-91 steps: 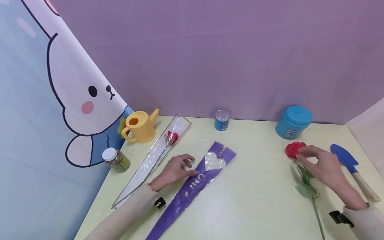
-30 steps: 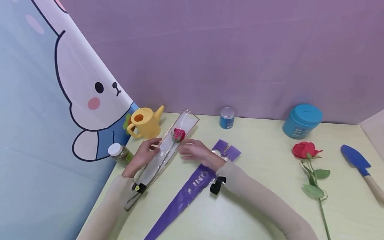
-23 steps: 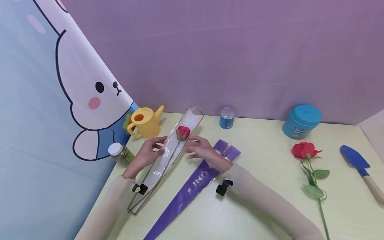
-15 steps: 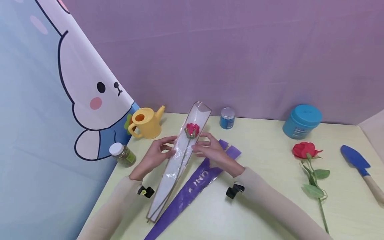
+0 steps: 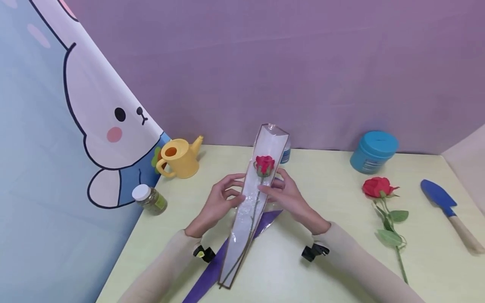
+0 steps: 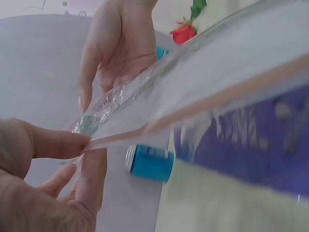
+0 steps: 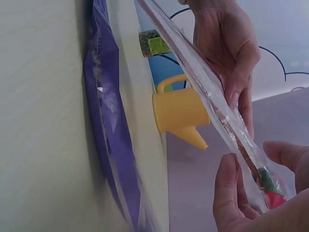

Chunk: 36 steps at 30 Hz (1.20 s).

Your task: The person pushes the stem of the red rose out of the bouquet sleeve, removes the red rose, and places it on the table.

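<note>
Your left hand and right hand pinch the sleeved rose by opposite edges; probably light, slick, crushable, best gripped below the bloom

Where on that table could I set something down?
Bare table lies between the right hand and the loose rose, and a smaller patch between the yellow watering can and the left hand. The middle is crowded: both hands hold the wrapped rose over the purple sleeve.

A rose sits in its sleeve — watering can left, trowel right.
</note>
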Motion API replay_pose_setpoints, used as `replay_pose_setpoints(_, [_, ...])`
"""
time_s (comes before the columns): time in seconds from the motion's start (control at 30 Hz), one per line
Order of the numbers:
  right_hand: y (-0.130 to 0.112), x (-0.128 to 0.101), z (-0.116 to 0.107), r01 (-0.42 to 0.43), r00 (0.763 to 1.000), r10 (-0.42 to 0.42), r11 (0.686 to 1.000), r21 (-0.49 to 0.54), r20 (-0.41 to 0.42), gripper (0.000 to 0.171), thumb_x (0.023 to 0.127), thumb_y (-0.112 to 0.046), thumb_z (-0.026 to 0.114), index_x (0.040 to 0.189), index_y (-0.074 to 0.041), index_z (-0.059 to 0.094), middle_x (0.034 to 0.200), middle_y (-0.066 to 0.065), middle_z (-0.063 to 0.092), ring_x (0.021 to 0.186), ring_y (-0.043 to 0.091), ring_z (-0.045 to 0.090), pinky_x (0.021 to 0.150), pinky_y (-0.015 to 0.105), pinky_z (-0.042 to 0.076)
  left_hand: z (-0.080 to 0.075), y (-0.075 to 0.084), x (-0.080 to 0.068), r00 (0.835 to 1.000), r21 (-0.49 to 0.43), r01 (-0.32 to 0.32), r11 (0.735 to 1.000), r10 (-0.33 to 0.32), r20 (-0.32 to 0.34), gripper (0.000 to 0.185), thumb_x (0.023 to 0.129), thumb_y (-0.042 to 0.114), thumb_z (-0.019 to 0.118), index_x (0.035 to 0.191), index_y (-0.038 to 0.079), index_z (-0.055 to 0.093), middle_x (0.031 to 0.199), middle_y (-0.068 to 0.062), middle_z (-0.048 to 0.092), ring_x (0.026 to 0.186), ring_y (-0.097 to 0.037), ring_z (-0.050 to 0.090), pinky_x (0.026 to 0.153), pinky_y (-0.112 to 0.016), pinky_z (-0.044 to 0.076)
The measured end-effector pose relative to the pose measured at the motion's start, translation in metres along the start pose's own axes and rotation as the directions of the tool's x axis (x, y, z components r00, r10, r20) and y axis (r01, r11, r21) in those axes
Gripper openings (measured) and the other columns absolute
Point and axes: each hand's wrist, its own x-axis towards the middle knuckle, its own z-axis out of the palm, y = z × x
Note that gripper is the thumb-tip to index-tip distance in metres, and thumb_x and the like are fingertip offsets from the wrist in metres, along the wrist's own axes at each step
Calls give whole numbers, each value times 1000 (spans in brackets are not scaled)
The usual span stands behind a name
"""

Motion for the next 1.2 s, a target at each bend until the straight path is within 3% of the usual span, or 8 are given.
replay_pose_setpoints(0.27, [6, -7, -15, -26, 997, 26, 1000, 0, -74, 63, 99, -11, 70, 152, -6, 37, 134, 33, 66, 95, 14, 75, 79, 31, 63, 21, -3, 4, 1000, -60, -2, 998, 4, 28, 62, 90, -12, 67, 146, 11, 55, 128, -27, 64, 90, -17, 69, 70, -25, 61])
replay_pose_setpoints(0.5, [0, -10, -24, -27, 991, 26, 1000, -2, -135, 62, 99, -12, 70, 151, -7, 38, 131, 30, 68, 89, 7, 73, 76, 28, 62, 32, -6, 1, 996, -51, -56, 997, 59, 68, 60, 93, -3, 72, 148, 10, 51, 128, -28, 66, 86, -11, 70, 72, -24, 59])
replay_pose_setpoints(0.7, [-14, -12, -42, -8, 980, 13, 1000, 26, -197, 64, 99, -14, 71, 153, -7, 37, 124, 16, 74, 89, 5, 73, 80, 27, 62, 43, -9, -9, 990, -43, -30, 999, 35, 136, 64, 91, -1, 74, 149, 10, 49, 128, -27, 67, 82, -9, 70, 74, -25, 59])
replay_pose_setpoints(0.93, [-30, -15, -70, 24, 968, -17, 999, 24, -251, 61, 99, -16, 71, 150, -9, 38, 101, -15, 75, 87, 3, 73, 78, 24, 62, 52, -21, -22, 974, -8, -30, 1000, 31, 225, 57, 90, 0, 74, 143, -1, 53, 121, -32, 67, 80, -4, 66, 73, -21, 55])
replay_pose_setpoints(1.2, [-46, -21, -92, 36, 953, -32, 999, 9, -302, 69, 98, -26, 74, 154, -14, 36, 108, -17, 71, 91, 0, 73, 79, 21, 62, 62, -24, -33, 969, 92, -18, 996, -5, 245, 55, 89, 6, 79, 139, -2, 58, 114, -26, 69, 85, -6, 63, 80, -20, 56])
